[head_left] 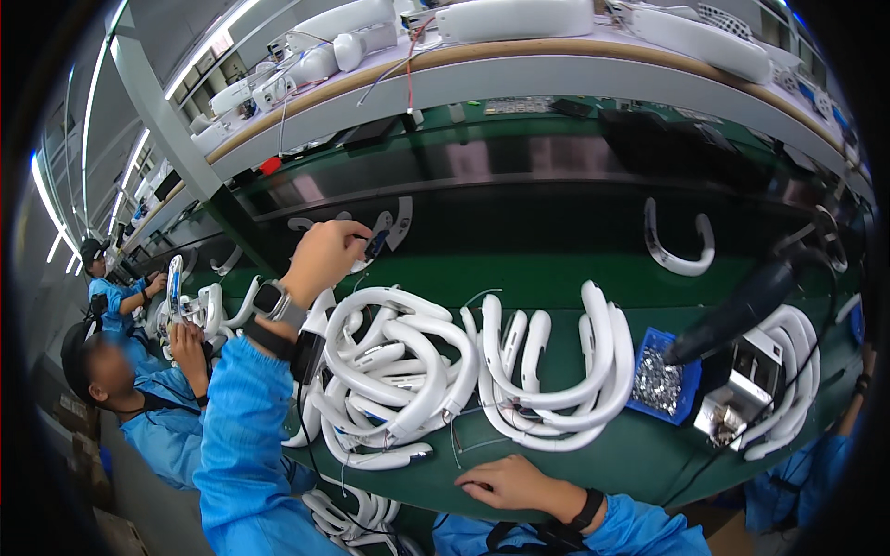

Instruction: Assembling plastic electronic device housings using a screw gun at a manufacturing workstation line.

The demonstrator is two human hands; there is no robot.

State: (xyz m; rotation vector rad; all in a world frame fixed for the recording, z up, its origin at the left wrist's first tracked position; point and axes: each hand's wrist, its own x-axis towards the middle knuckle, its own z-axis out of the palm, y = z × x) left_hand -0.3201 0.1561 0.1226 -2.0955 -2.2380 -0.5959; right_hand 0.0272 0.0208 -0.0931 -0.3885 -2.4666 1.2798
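Observation:
My left hand (324, 258), with a watch on its wrist, reaches over to the dark strip behind the green bench. Its fingers are closed on a white curved piece (375, 243) with a dark blue section, partly hidden by the hand. Beside that piece is another pale curved part (402, 224). By the bench's near edge lies my right hand (510, 482), fingers curled; a small dark spot shows at them, too small to name. White U-shaped housings (431, 357) are heaped below my left hand. More U-shaped housings (593, 394) lie nested to the right, thin wires sticking out.
A blue tray (691, 394) of small metal screws stands right of the housings, near a metal box-like device (742, 394) and a black hanging tool (742, 310). One U-shaped housing (686, 264) lies on the dark strip. A shelf (519, 69) crosses above. Co-workers (153, 398) sit left.

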